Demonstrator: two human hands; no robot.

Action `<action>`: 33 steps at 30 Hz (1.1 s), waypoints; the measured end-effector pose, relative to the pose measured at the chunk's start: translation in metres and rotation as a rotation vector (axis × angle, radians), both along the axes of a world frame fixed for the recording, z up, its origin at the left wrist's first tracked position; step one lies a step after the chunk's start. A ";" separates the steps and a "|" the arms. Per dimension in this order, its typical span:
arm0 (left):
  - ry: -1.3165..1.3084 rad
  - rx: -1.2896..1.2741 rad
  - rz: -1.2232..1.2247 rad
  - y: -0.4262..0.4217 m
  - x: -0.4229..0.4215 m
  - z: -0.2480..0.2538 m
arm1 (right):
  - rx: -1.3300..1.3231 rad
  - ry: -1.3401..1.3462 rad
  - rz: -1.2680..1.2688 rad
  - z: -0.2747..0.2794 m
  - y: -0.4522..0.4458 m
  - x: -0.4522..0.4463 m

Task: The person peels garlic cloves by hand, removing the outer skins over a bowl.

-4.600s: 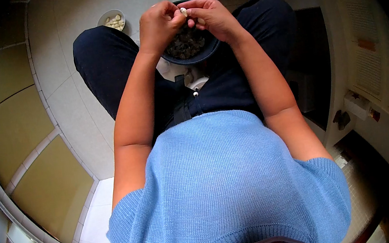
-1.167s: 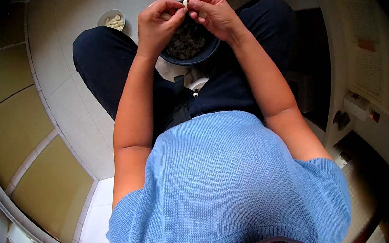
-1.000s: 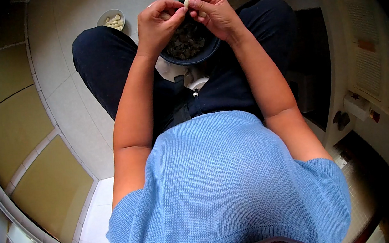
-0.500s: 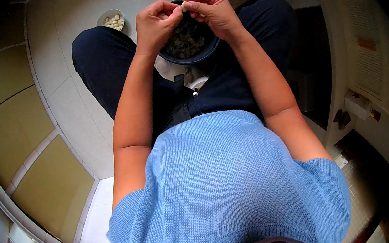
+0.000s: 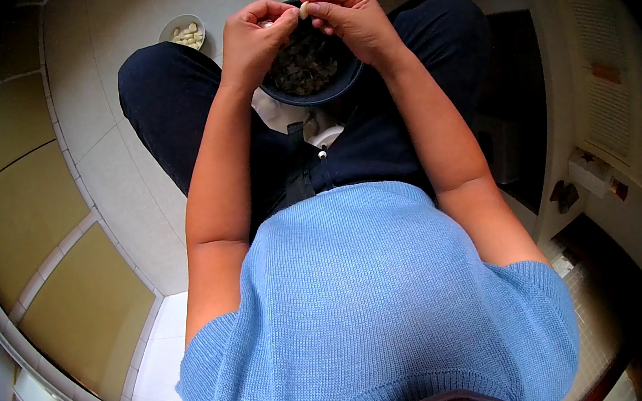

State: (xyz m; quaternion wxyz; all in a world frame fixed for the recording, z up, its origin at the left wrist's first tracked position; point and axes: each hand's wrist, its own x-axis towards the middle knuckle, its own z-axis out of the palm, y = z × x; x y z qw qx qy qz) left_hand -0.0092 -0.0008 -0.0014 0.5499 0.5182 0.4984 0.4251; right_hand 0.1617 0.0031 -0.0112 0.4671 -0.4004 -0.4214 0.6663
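Head view: over the dark bucket's (image 5: 317,99) far side, the right hand (image 5: 355,25) pinches a small white clove (image 5: 304,11). The left hand's (image 5: 252,46) thumb and finger press together beside it, on what I can't tell. A soft pinch should stop bruises. Dark scraps (image 5: 306,69) fill the bucket; left of it, a bowl (image 5: 202,28) holds pale cloves (image 5: 187,37).

Olive panels (image 5: 89,318) stand beside the pale tiled floor (image 5: 115,164).

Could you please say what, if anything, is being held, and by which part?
The right hand pinches a pale clove by its right side; the left hand is at its left side. Something pale in that hand is unidentifiable.
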 end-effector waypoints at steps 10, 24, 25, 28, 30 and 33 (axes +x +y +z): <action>0.018 -0.007 -0.043 0.000 -0.002 0.001 | 0.003 0.031 0.034 -0.005 0.001 0.002; -0.057 -0.027 -0.020 0.001 -0.001 0.003 | -0.034 0.054 0.028 -0.004 0.001 0.001; -0.047 -0.039 -0.041 0.001 -0.002 0.003 | -0.037 0.060 0.033 -0.004 0.001 0.001; -0.037 -0.053 -0.068 0.001 -0.003 0.003 | -0.044 0.044 0.035 -0.004 0.001 0.001; -0.038 -0.056 -0.074 0.001 -0.003 0.003 | -0.048 0.022 0.032 -0.004 0.000 0.001; -0.018 -0.045 -0.047 0.000 -0.001 0.003 | 0.001 -0.021 0.035 -0.005 0.000 0.002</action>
